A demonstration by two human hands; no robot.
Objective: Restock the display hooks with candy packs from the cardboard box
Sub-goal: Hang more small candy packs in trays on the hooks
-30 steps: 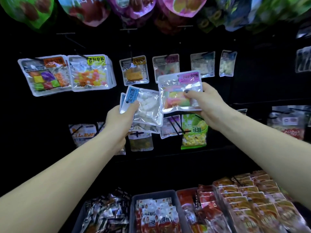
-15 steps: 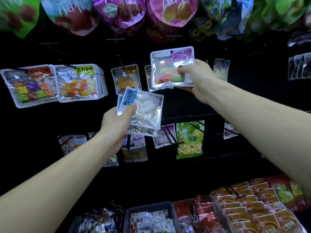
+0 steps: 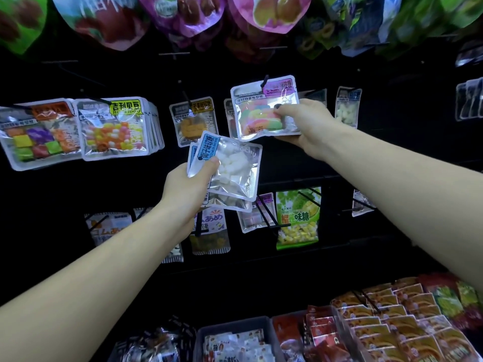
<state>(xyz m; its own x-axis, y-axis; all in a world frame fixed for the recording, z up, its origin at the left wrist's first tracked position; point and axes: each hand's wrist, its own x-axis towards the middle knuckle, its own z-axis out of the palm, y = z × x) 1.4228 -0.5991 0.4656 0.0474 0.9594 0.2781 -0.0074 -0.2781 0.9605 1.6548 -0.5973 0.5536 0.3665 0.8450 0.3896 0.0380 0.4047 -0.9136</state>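
Right hand [image 3: 304,124] pinches the clear pink-labelled rainbow-candy pack [image 3: 265,108], top edge at the black hook [image 3: 264,81]. Below it, left hand [image 3: 189,186] grips clear blue-labelled white-candy packs [image 3: 230,171].

Both arms extended forward and upward, each hand gripping.
Left hand [image 3: 187,189]: raised at centre, thumb pressed across the front of what it holds, fingers curled behind. Right hand [image 3: 304,126]: higher and further right, thumb on the front, fingers wrapped underneath. Both forearms bare, hands apart.
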